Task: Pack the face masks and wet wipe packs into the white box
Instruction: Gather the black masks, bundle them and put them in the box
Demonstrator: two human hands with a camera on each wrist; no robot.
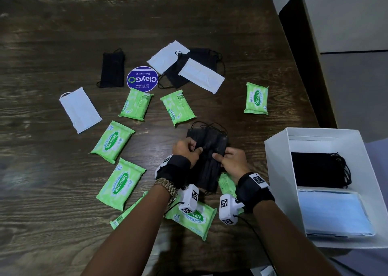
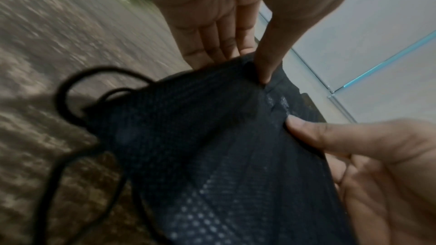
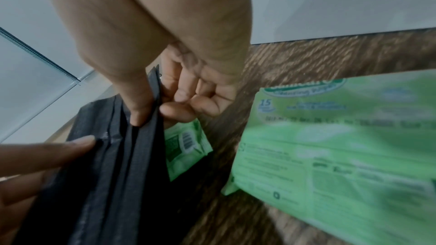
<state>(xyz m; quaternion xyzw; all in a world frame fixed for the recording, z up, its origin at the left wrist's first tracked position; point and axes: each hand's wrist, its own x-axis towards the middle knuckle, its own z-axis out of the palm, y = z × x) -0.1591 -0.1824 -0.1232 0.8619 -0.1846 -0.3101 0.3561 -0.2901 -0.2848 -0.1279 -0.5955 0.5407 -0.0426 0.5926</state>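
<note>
Both hands hold a stack of black face masks [image 1: 210,141] just above the table, near its front middle. My left hand [image 1: 189,147] pinches the stack's left edge, thumb on top [image 2: 238,62]. My right hand [image 1: 228,158] pinches the right edge, its thumb pressed on the fabric [image 3: 160,111]. The white box [image 1: 277,149] stands open at the right and holds black masks [image 1: 319,168] and blue masks [image 1: 333,212]. Several green wet wipe packs [image 1: 113,141] lie around the table. White masks [image 1: 80,109] and more black masks [image 1: 112,69] lie farther back.
A round blue ClayGo sticker [image 1: 142,79] sits on the dark wooden table [image 1: 63,223]. One wipe pack [image 1: 193,217] lies under my wrists, another [image 1: 256,98] far right. A dark chair back [image 1: 304,55] stands beyond the table's right edge.
</note>
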